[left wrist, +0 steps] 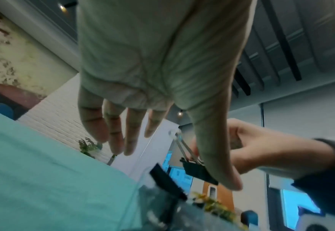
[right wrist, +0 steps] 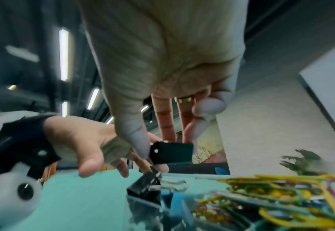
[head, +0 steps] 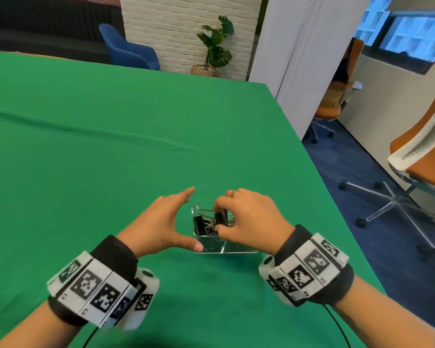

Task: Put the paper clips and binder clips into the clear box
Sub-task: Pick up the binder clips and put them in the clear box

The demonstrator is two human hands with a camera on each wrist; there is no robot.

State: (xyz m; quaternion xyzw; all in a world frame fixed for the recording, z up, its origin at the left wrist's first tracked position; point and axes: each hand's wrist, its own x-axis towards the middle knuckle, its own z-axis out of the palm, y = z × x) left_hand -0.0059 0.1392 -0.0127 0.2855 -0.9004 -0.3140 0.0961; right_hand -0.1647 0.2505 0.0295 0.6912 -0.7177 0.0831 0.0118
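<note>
A small clear box (head: 211, 244) stands on the green cloth near the front, holding black binder clips and coloured paper clips (right wrist: 281, 200). My right hand (head: 246, 217) pinches a black binder clip (head: 221, 218) between thumb and fingers just above the box's opening; the same clip (right wrist: 171, 152) shows up close in the right wrist view. Another binder clip (right wrist: 144, 185) leans at the box's rim. My left hand (head: 163, 222) hovers beside the box's left side with fingers spread and straight, thumb near the box's front corner, holding nothing.
The green cloth-covered table (head: 98, 146) stretches far and left of the box. Its right edge runs close to the box, with orange office chairs (head: 422, 156) beyond it. A blue chair (head: 128, 49) and a potted plant (head: 215, 46) stand past the far edge.
</note>
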